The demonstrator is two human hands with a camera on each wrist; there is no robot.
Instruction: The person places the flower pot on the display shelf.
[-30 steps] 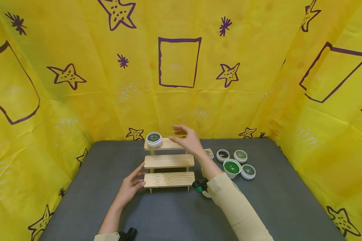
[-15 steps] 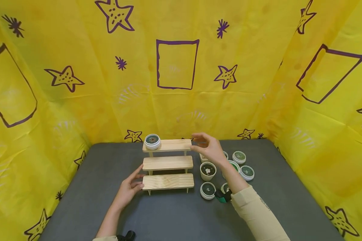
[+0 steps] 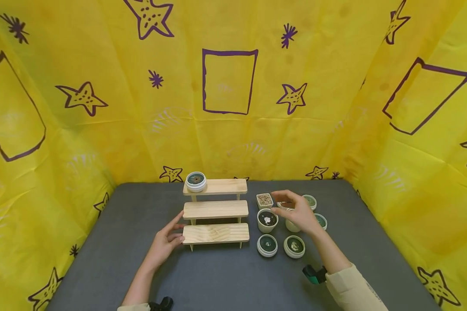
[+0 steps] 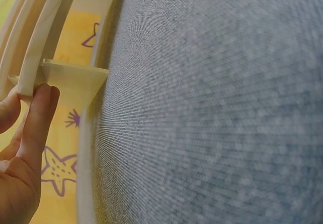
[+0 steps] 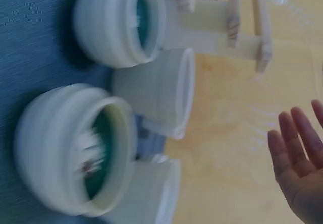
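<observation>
A three-tier wooden display stand (image 3: 215, 209) stands left of the pots. My left hand (image 3: 165, 244) holds the left end of its lowest shelf; the left wrist view shows the thumb on one face of the board (image 4: 43, 37) and fingers (image 4: 40, 118) on the other. A round white pot (image 3: 196, 182) with a dark green surface sits at the left of the top shelf. My right hand (image 3: 295, 210) hovers over the pot group with nothing in it, its fingers (image 5: 287, 143) spread loosely. Close to its fingertips are a cream pot (image 3: 267, 221) with dark filling and a square white pot (image 3: 264, 201) of pebbles.
Two low round pots, a nearer left one (image 3: 267, 245) and a right one (image 3: 294, 246), stand in front. Further pots (image 3: 321, 221) are partly hidden behind the right hand. Yellow printed cloth (image 3: 229, 142) walls the grey table (image 3: 218, 280) at the back and sides.
My right hand has moved right and nearer, from above the top shelf to over the pots. The left hand stays on the stand.
</observation>
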